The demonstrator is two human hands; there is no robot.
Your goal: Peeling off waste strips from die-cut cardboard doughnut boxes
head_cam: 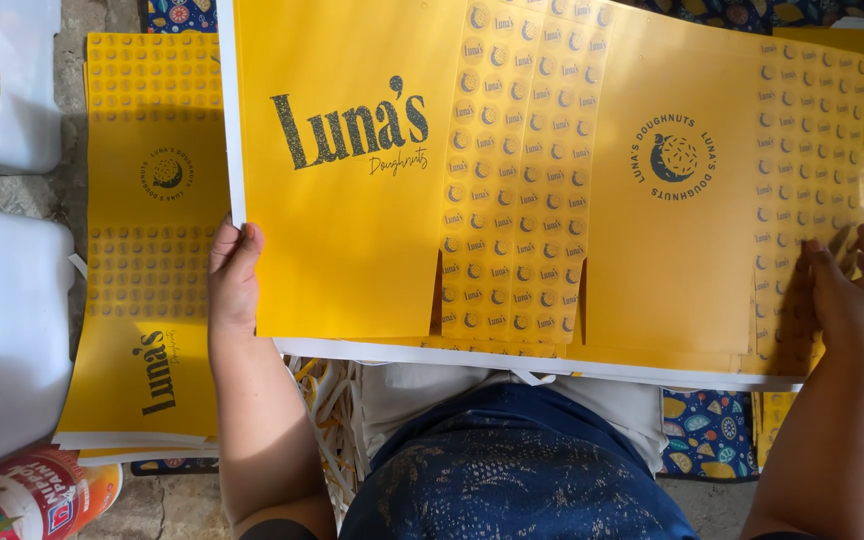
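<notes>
2 hands grip 1 big yellow printed sheet (402, 180) over the lap in head view: left hand (234, 275) pinches its left edge, right hand (852, 290) lies spread on the right edge. Looks light, thin & floppy w/ slick print, so best held at both edges; similar stack (147, 250) lies just left.

rough concrete floor (72, 25) carries a stack of yellow printed sheets (147, 300) and white boards (12, 340).

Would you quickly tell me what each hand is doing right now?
Left hand: closed on the left edge of the yellow sheet.
Right hand: open, fingers spread flat on the sheet's right end.
</notes>
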